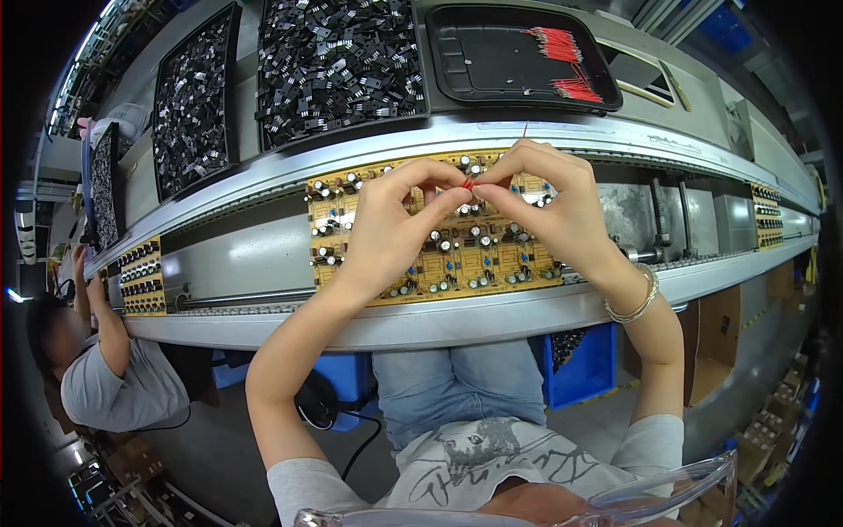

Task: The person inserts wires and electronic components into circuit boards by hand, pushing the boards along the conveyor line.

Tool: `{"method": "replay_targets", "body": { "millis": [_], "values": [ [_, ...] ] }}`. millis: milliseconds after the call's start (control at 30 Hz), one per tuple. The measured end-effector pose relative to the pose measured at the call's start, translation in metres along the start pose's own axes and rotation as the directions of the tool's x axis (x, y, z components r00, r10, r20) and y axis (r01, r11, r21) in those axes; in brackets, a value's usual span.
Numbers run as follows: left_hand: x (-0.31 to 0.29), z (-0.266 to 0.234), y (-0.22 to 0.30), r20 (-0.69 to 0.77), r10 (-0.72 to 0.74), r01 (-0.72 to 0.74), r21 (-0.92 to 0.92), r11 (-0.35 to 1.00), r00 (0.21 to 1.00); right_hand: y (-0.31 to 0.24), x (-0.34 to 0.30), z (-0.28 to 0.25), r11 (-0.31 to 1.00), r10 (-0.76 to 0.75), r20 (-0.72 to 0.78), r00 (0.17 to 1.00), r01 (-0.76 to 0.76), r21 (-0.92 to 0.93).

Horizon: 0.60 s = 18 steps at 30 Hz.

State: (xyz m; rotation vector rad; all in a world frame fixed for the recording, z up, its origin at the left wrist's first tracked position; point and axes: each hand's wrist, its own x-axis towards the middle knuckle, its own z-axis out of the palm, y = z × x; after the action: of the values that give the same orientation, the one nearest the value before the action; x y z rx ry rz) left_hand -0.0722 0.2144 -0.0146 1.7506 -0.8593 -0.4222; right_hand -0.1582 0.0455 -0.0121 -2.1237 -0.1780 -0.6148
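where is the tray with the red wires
In the head view, the black tray is at the top, right of centre, beyond the right hand and beside a box of black parts.

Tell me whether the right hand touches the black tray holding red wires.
Apart: the head view shows a strip of silver rail between the right hand and the black tray.

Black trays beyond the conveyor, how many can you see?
4: one tray with red wires at right, three with black parts: the large tray, a narrower tray left of it and a far-left tray. More may be hidden.
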Motion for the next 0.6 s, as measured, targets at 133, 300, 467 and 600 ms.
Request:
{"method": "replay_targets", "body": {
  "millis": [133, 300, 467, 600],
  "values": [
    [0.000, 0.000, 0.001, -0.038, 0.034, -0.034, -0.002, 0.999, 0.999, -0.003, 0.004, -0.008, 1.000, 0.018, 0.029, 0.999, -0.019, 0.022],
    [0.004, -0.007, 0.001, -0.169, 0.013, -0.016, -0.017, 1.000, 0.986, 0.026, 0.011, -0.023, 0.996, 0.058, -0.189, 0.980, -0.070, -0.057],
    [0.003, -0.007, -0.001, -0.150, 0.015, -0.020, -0.031, 0.999, 0.989, 0.051, 0.010, -0.013, 0.885, -0.100, -0.084, 0.991, 0.050, -0.463],
    [0.002, -0.006, -0.004, -0.147, 0.034, -0.047, -0.089, 0.995, 0.988, 0.053, 0.010, -0.012, 0.853, -0.099, -0.066, 0.993, 0.050, -0.520]
  ]
}}
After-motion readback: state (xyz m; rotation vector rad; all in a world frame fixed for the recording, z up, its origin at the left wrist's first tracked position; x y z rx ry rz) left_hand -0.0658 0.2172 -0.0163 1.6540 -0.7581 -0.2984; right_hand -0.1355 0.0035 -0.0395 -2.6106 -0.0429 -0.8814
